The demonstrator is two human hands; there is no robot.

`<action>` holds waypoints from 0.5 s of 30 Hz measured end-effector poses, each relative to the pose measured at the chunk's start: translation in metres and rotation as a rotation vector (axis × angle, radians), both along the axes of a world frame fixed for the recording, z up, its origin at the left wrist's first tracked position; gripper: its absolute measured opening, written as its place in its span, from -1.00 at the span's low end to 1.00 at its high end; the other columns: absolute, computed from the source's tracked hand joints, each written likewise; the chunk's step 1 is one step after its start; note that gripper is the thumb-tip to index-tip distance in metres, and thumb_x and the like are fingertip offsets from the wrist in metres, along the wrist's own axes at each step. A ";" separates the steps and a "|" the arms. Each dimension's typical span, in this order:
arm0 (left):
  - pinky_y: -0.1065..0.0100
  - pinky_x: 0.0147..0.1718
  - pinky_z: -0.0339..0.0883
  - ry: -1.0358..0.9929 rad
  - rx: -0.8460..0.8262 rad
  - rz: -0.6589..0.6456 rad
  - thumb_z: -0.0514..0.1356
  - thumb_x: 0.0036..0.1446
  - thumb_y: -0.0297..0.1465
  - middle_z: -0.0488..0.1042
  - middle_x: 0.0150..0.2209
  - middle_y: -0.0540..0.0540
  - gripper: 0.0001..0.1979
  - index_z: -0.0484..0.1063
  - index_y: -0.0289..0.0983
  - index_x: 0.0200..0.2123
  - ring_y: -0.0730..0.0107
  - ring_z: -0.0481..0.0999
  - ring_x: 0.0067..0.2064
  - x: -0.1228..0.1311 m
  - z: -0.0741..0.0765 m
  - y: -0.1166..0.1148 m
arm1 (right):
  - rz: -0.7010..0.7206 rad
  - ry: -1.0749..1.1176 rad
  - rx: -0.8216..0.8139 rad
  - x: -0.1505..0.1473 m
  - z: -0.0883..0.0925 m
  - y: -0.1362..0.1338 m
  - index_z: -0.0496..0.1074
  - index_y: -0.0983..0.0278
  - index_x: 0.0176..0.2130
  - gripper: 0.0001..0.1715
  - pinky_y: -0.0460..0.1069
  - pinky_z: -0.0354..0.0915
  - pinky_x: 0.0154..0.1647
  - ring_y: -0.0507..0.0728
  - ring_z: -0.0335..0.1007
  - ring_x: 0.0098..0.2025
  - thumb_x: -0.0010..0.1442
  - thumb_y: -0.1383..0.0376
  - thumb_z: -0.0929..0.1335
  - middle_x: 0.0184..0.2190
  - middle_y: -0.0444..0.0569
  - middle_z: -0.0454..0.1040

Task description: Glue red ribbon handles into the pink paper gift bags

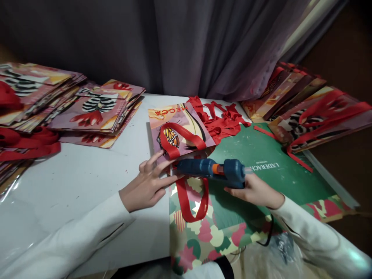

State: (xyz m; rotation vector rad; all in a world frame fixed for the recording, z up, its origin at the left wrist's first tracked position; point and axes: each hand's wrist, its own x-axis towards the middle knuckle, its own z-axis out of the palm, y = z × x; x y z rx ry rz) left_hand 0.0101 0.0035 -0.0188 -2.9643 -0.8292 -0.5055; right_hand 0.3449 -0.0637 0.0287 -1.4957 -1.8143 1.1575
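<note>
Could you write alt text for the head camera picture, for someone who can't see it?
A person's right hand holds a blue glue gun at the near edge of a printed paper bag, where the left hand also reaches. Loose red ribbons lie behind, with stacked bags at left and more bags at right.

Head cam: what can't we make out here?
Head view:
- Trigger of the blue plastic glue gun: hidden by its body and the right hand.
- Tiny white print on the flat green panel: too small to read.
- Leftmost stack of pink-and-purple printed paper bags: cut off by the left edge.
</note>
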 end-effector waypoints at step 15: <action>-0.14 -0.06 0.20 -0.041 0.011 -0.010 0.06 0.10 -0.56 0.12 0.16 -0.25 -0.45 0.44 0.00 0.12 -0.38 -0.03 0.28 0.001 0.002 -0.001 | 0.144 -0.105 0.122 -0.016 -0.009 0.030 0.43 0.30 0.03 -0.53 0.04 0.38 -0.09 0.21 0.51 -0.13 0.13 0.22 0.43 -0.10 0.06 0.57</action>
